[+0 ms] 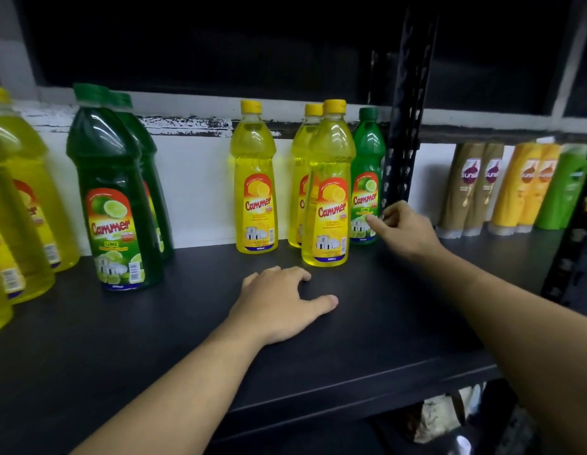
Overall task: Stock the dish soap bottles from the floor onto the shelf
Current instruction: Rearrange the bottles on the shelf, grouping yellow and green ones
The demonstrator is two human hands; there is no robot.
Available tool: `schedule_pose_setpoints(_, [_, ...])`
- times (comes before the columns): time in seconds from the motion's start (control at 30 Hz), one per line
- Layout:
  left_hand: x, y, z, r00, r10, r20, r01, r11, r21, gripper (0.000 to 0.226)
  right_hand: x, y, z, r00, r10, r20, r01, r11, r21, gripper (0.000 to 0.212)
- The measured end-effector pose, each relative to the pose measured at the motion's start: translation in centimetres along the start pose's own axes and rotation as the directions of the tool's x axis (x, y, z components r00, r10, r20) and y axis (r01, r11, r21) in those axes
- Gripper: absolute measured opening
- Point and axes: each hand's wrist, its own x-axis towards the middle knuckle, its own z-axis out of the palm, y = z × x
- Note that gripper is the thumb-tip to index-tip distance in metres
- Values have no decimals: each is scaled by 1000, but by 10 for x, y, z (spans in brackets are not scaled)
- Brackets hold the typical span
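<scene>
Shelf (187,323), small green bottle (367,165), right hand (407,231) touching

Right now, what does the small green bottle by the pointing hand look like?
The small green bottle is clear plastic full of green liquid, with a green cap and a Cammer Lime label. It stands upright on the black shelf, partly behind a yellow bottle. The right hand seems to touch its label.

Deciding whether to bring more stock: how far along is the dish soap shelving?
Done: three small yellow plastic bottles and two large green bottles stand upright on the black shelf. In hand: the right hand touches the small green plastic bottle; the left hand rests flat on the shelf. Left: the floor is out of view, so remaining stock is unknown.
</scene>
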Motion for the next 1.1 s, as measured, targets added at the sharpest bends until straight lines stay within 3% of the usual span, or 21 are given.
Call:
schedule_pose_setpoints(0.27, [-1,2,0,999,6,-31,-6,1000,-5,72,48,-10,8,993,113,32,-118,961,252,92])
schedule_pose_setpoints(0.4, [-3,4,-1,999,8,-37,-8,1000,-5,71,63,-17,25,990,123,61,-137,916,377,82])
schedule_pose_setpoints(0.57, [-2,5,-1,999,3,-34,-4,1000,-20,71,68,-4,39,993,78,88,-106,912,397,66])
schedule_pose_setpoints(1.1, [-3,5,-3,1000,-18,-8,18,999,-29,68,47,11,2,976,19,218,-121,878,463,70])
